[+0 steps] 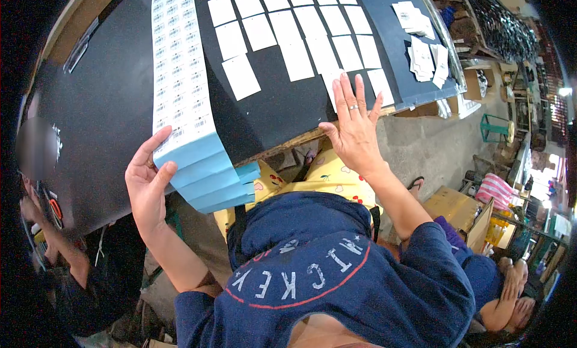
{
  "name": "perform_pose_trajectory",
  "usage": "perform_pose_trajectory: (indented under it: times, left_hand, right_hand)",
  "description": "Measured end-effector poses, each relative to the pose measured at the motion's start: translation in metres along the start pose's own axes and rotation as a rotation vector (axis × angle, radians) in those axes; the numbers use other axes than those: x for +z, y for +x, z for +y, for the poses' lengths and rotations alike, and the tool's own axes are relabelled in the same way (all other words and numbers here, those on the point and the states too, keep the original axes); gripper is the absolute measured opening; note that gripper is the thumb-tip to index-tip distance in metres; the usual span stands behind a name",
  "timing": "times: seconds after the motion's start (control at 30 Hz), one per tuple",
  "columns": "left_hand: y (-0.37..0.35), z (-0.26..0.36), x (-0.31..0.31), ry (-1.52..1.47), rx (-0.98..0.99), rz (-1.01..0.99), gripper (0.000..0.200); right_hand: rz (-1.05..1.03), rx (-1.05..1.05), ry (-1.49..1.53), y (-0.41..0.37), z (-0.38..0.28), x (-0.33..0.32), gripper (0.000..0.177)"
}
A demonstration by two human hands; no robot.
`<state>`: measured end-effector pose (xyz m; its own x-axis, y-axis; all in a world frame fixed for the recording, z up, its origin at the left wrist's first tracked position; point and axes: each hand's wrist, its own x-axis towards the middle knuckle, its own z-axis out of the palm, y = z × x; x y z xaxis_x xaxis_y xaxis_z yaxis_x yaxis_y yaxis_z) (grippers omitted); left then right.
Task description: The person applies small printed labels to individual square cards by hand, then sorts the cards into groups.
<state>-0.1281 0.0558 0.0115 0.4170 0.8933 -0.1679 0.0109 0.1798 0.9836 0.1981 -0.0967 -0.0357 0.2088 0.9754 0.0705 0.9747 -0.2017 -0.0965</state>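
Note:
My left hand (147, 182) grips the edge of a long strip of barcode labels (180, 65), thumb on one face and fingers on the other. The printed side lies along the black table, and the light blue backing (207, 173) hangs in folds over the front edge. My right hand (359, 128) has its fingers stretched and spread. Its fingertips rest over a white card (329, 86) in the front row, partly covering it. Beside it lies another white card (380, 86). Several more white cards (312, 23) are laid out in rows beyond.
Stacks of printed cards (421, 59) lie on a blue surface (390, 47) at the right of the black table (114, 107). Orange-handled scissors (55, 209) are at the left, near another person's arm (66, 246). Someone else sits at the lower right. A cardboard box (451, 209) stands on the floor.

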Motion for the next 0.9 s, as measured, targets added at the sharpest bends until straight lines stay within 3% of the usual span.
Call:
perform_pose_trajectory:
  times: [0.33, 0.63, 0.9]
  left_hand:
    - [0.0023, -0.0023, 0.0053, -0.030, -0.006, 0.041, 0.042]
    - [-0.0004, -0.0007, 0.0024, 0.001, -0.053, 0.021, 0.047]
    - [-0.0007, -0.0009, 0.0063, -0.011, -0.026, 0.014, 0.046]
  right_hand:
    - [-0.008, 0.025, 0.002, -0.0021, -0.0013, -0.0062, 0.073]
    - [-0.028, -0.001, 0.010, -0.0076, -0.0001, -0.0043, 0.072]
    - [0.102, -0.021, -0.006, -0.0078, 0.0014, -0.0014, 0.063]
